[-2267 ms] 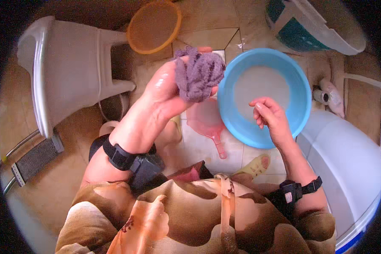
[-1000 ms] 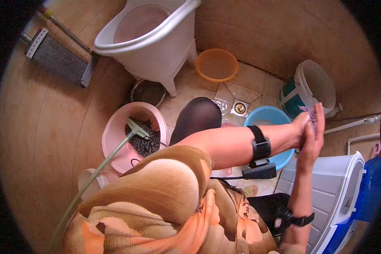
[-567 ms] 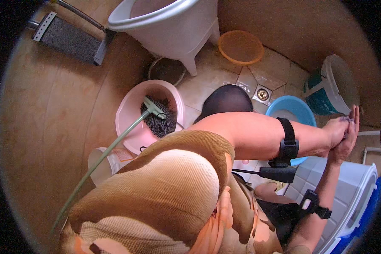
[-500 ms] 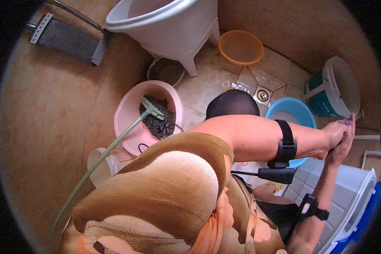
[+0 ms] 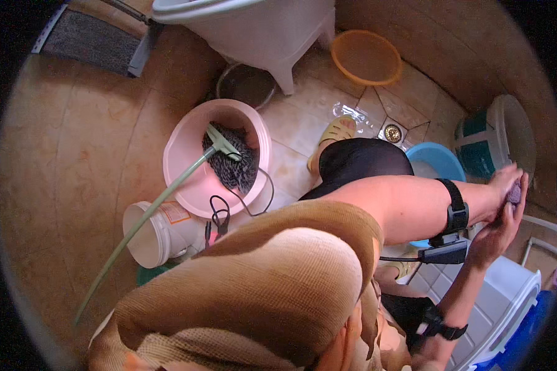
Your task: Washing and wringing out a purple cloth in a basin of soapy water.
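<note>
Far to the right, my two hands meet around a small purple-grey lump [image 5: 514, 193], perhaps cloth; its kind is hard to tell. My left hand [image 5: 501, 185] comes across from the left with bent fingers around it. My right hand [image 5: 500, 234] reaches up from below, its fingers lying along the lump's outer side. The hands touch and cover most of it. Just above them stands a white bucket [image 5: 506, 133] with a teal pattern. A blue basin [image 5: 436, 157] lies partly behind my left forearm.
On the left, a pink basin [image 5: 182, 157] holds a dark shaggy mop head [image 5: 238, 167] and a green-handled squeegee [image 5: 158, 204]. A white pail [image 5: 145, 232] stands beside it. White tub [image 5: 247, 37], orange basin [image 5: 366, 57], drain [image 5: 393, 132] and white bin [image 5: 501, 290] surround me.
The view has shifted, uncovering more of the yellow slipper and the black cable. My hands stay together at the right, and more of the purple-grey lump shows between them.
</note>
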